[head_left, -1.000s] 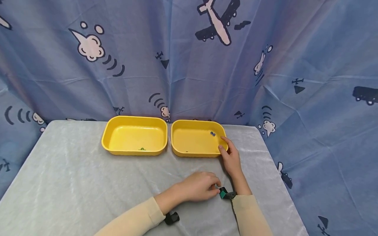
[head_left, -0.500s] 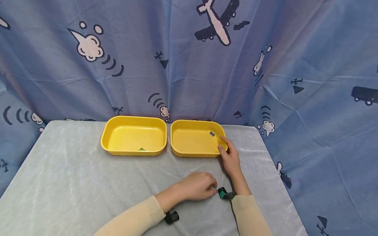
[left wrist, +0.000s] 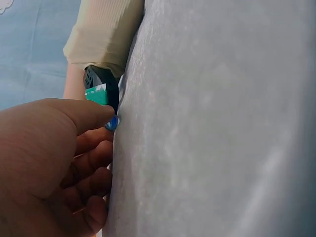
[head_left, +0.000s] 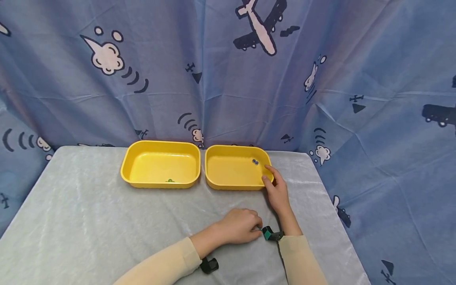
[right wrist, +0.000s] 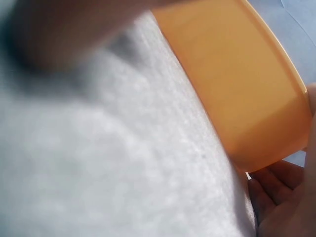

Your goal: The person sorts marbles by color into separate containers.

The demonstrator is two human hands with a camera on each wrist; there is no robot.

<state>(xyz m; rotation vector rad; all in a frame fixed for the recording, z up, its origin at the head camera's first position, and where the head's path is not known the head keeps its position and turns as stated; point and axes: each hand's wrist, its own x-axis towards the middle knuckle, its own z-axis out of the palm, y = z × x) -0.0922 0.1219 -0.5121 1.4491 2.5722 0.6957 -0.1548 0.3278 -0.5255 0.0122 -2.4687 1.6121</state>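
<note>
My left hand is low over the grey cloth in the head view, its thumb and index finger pinching a small blue glass marble. The other fingers curl loosely against the cloth in the left wrist view. Up at the right yellow tray, my right hand grips the front right corner, thumb and index finger at the rim. In the right wrist view, fingers of that hand lie against the tray's end. Two small blue marbles rest inside this tray, toward its right end.
A second yellow tray stands just left of the first, with a small green marble near its front wall. A black and green wrist camera on the right wrist sits close to the left fingertips. A blue patterned curtain hangs behind the table.
The left hand has shifted slightly left from the right wrist's camera and keeps its pinch. The right hand keeps the same grip on the tray. The head view has drifted slightly.
</note>
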